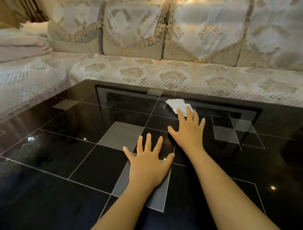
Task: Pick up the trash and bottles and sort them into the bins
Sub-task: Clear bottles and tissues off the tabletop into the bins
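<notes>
Both hands were out over the black glass worktop [41,188], palms down, fingers spread and straight. Neither gripped anything.

The right hand [187,131] reached further forward. Its fingertips [188,110] overlapped the near edge of the tissue [177,104], a crumpled white scrap lying flat on the worktop near the far side, just in front of the sofa [166,72]. Whether the fingertips were pressing the tissue or just above it could not be told. Reach looked like the start of a pickup: the splayed fingers were placed to close down on the paper, grasp not yet made.

The left hand [150,163] sat nearer the body, flat and released, close over a grey square on the glass. Contact with the surface could not be told. It likely served as support or was just idle while the right did the reaching.

The tissue was the only trash in view. No bottles and no bins showed, so sorting would need a turn away from the worktop. Task looked early.

The tissue should be light and soft and would crush easily; on slick glass it could slide instead of lifting, so a pinch from above seemed best.

No brands, labels or readable writing anywhere. The sofa covers had only a floral pattern. Folded blankets [21,45] lay at far left.
</notes>
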Motion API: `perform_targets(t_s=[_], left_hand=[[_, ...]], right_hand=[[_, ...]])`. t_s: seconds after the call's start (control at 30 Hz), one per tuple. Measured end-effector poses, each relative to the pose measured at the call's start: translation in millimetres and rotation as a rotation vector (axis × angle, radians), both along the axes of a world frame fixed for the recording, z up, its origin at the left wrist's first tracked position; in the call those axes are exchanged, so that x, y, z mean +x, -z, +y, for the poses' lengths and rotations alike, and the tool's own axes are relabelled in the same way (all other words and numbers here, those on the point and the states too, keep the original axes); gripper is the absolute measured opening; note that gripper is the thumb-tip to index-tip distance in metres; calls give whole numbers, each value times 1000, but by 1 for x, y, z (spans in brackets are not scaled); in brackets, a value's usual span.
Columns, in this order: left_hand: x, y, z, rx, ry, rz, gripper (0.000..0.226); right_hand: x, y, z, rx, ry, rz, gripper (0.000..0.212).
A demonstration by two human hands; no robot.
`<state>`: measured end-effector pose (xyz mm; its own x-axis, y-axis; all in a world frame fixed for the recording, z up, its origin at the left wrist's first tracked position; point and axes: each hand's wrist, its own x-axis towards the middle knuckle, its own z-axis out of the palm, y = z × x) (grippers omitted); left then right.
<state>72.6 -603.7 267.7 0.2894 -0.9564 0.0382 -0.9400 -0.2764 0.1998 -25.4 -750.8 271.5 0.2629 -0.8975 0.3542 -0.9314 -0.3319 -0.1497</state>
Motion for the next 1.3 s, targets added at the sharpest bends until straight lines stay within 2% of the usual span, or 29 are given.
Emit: perform_targets(t_s=[0.2, 0.33, 0.53, 0.63, 0.77, 0.93, 1.1, 1.3], left_hand=[[0, -1, -1, 11, -3, -7, 69], [1, 0, -2, 19, 1, -2, 68], [7, 4, -19, 1, 18, 21, 67], [7, 4, -20, 4, 14, 2, 67], [6, 3, -18, 4, 13, 3, 67], [7, 2, -17, -8, 19, 9, 66], [3, -2, -10, -40, 2, 51, 65], [-27, 0, 69, -71, 45, 58, 58]], right_hand=[[18, -1, -45, 27, -15, -17, 78], [26, 3, -70, 54, -20, -9, 70], [28, 9, -88, 210, -27, 17, 60], [27, 7, -86, 165, -51, 15, 51], [27, 7, -76, 7, -103, -18, 34], [17, 4, -35, -81, -154, -41, 26], [-24, 0, 48, -115, -139, -73, 26], [-65, 0, 149, -89, -168, -121, 24]])
